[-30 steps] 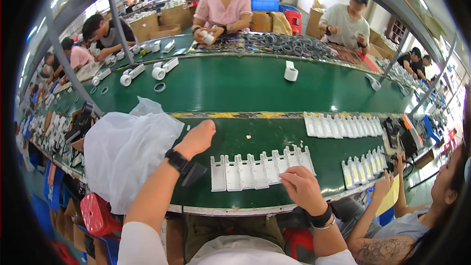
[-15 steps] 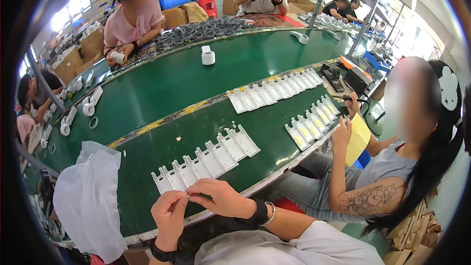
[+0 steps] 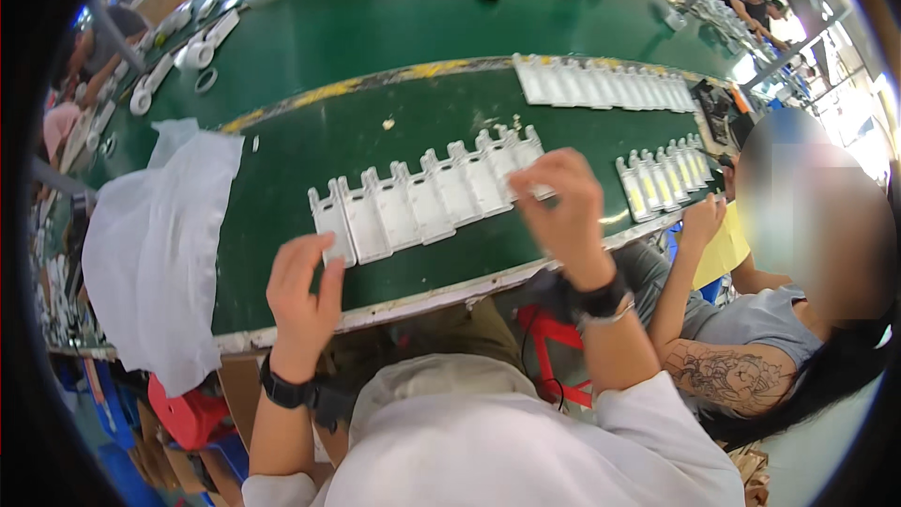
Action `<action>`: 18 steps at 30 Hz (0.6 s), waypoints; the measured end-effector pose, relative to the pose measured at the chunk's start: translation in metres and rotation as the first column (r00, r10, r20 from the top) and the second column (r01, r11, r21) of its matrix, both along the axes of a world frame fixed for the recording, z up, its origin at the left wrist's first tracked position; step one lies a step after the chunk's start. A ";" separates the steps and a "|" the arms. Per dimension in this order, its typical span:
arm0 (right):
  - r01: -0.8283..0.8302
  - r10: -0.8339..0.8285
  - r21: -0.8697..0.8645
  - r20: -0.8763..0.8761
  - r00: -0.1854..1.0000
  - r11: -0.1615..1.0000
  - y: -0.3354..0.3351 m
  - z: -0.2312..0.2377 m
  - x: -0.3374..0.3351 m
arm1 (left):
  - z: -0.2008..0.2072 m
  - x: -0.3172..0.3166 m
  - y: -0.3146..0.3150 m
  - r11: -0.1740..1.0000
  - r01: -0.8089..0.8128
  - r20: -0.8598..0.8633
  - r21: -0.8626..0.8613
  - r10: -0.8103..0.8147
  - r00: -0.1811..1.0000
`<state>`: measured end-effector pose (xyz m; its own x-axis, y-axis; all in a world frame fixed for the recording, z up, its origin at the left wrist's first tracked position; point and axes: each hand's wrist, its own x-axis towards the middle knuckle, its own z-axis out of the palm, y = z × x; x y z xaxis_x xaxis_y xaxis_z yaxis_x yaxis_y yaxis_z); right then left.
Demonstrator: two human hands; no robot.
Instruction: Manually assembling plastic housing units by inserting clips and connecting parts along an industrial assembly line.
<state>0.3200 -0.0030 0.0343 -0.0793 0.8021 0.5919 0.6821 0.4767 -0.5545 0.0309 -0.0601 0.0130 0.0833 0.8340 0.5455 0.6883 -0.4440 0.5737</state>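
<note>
A row of white plastic panels lies side by side on the green table in front of me, small prongs pointing away. My left hand is by the lower edge of the leftmost panel, thumb and forefinger a little apart with nothing visible between them. At the row's right end is my right hand, somewhat blurred. Its fingers curl toward the thumb in a pinch over the last panels. Whatever the pinch may hold is too small to make out.
A white plastic sheet drapes over the table edge at left. Farther right lie another row of white panels and a shorter row with yellow strips. A co-worker sits close on my right with yellow paper. Red stools stand below.
My hands were together at the row's left end, pinching something tiny. Now they are apart, the right one at the row's right end. The view has tilted down.
</note>
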 end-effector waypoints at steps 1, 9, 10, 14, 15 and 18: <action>0.057 -0.058 0.022 0.045 0.997 0.998 0.010 0.000 0.009 | -0.010 -0.013 -0.004 0.996 -0.084 -0.048 0.004 0.084 0.995; -0.100 0.110 -0.047 0.458 0.882 0.994 0.062 -0.022 0.030 | -0.039 -0.022 -0.007 0.982 -0.153 0.000 -0.109 0.154 0.988; -0.100 0.111 -0.048 0.486 0.867 0.994 0.069 -0.022 0.030 | -0.038 -0.023 -0.007 0.982 -0.155 0.001 -0.112 0.156 0.988; -0.122 0.133 -0.056 0.523 0.842 0.991 0.087 -0.033 0.025 | -0.037 -0.027 -0.008 0.975 -0.149 0.059 -0.165 0.161 0.985; -0.122 0.139 -0.067 0.536 0.832 0.990 0.089 -0.036 0.024 | -0.037 -0.027 -0.008 0.980 -0.146 0.019 -0.135 0.149 0.989; -0.046 0.134 -0.165 0.575 0.807 0.985 0.089 -0.036 0.019 | -0.038 -0.026 -0.009 0.982 -0.143 -0.019 -0.127 0.142 0.990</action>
<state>0.3391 0.0859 -0.0016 -0.4496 0.8427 0.2963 0.8550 0.5020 -0.1303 0.0045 -0.0686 -0.0250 -0.0363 0.9004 0.4336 0.7452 -0.2647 0.6121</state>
